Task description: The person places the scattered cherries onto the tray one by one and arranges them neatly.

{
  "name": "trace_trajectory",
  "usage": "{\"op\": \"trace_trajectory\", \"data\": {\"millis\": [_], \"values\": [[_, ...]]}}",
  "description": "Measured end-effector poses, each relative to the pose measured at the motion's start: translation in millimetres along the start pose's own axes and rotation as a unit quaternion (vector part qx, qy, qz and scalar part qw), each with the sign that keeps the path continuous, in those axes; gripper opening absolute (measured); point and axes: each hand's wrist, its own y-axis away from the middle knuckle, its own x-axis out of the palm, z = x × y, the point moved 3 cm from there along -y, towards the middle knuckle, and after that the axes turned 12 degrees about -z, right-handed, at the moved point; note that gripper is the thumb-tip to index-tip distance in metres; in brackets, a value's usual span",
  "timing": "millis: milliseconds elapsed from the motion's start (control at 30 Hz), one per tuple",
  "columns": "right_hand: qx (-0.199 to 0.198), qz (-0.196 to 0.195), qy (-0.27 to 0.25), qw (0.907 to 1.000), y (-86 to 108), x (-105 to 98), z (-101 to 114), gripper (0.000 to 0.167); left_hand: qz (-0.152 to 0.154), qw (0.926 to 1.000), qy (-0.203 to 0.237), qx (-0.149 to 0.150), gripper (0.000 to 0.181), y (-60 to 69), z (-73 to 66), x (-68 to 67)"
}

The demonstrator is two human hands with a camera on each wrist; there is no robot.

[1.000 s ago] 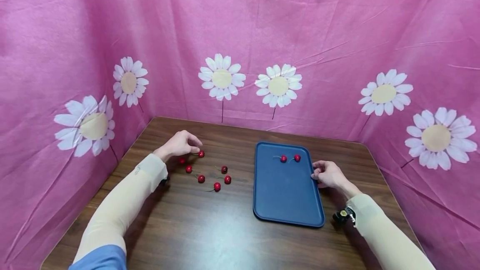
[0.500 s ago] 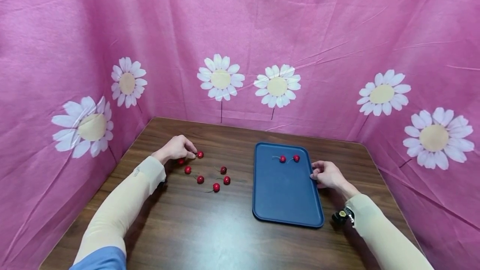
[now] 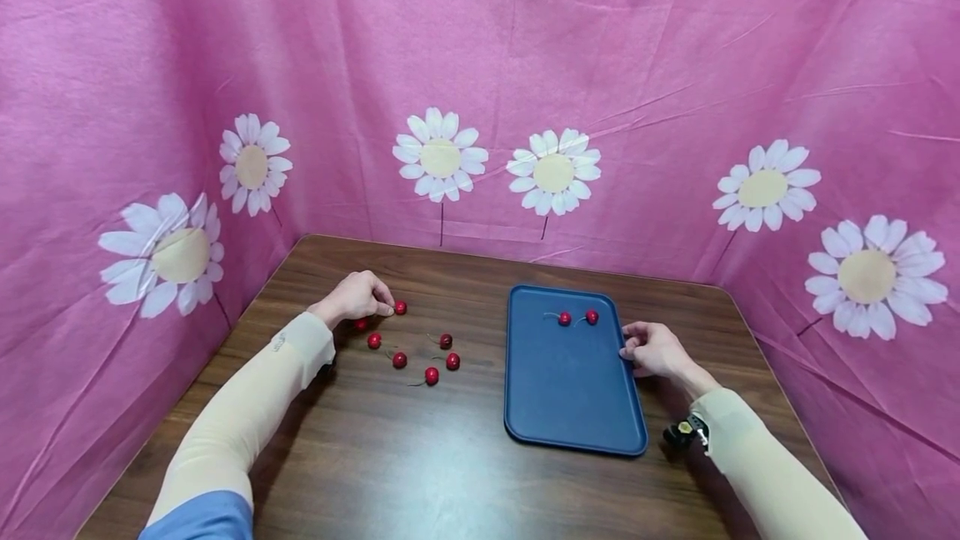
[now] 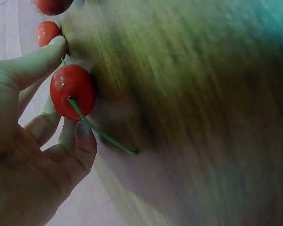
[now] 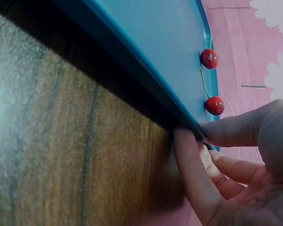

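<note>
The left grip (image 3: 357, 297) now pinches a cherry (image 3: 401, 307).

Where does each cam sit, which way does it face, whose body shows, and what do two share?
Head: on the head, facing forward and down over the table to the curtain; left hand, right hand and sleeved forearms show.
Left wrist: on that wrist, facing the left hand's fingertips among red cherries; only that hand shows.
Right wrist: on that wrist, facing the right hand's grip on the tray; only that hand shows.
Shared, head and right wrist: tray, its two cherries, right hand.
</note>
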Motion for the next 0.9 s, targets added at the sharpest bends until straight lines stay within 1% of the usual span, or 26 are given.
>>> {"op": "trace_trajectory", "data": {"millis": [67,133,200,333,433,600,767,900], "values": [[0.0,-0.001,0.002,1.0,0.1,0,0,0.046,-0.002,1.0,0.002,-0.001,0.004,-1.0,0.5,0.8],[0.001,-0.001,0.001,1.0,-0.1,-1,0,0.046,-0.005,1.0,0.003,-0.005,0.004,0.5,-2.6,0.0],[0.001,0.001,-0.001,1.0,-0.1,-1,0,0.046,-0.001,0.9997,-0.003,-0.024,0.005,5.8,-18.4,-6.0],[0.002,0.002,-0.006,1.0,-0.4,0,0,0.046,-0.008,0.999,-0.023,-0.036,0.007,10.6,-28.3,-7.9],[0.003,0.002,-0.008,1.0,-0.1,0,0,0.046,-0.015,0.9989,-0.031,-0.033,0.006,11.3,-32.6,-8.9],[0.003,0.004,-0.01,0.9999,0.4,0,1,0.047,-0.022,0.9993,-0.019,-0.022,0.005,8.2,-39.1,-13.6],[0.004,0.005,-0.009,0.9999,0.4,-1,2,0.048,-0.025,0.9995,-0.011,-0.015,0.007,0.6,-48.9,-17.9],[0.004,0.006,-0.009,0.9999,0.8,-1,0,0.048,-0.025,0.9997,-0.004,0.002,0.005,-7.4,-60.9,-18.5]]}}
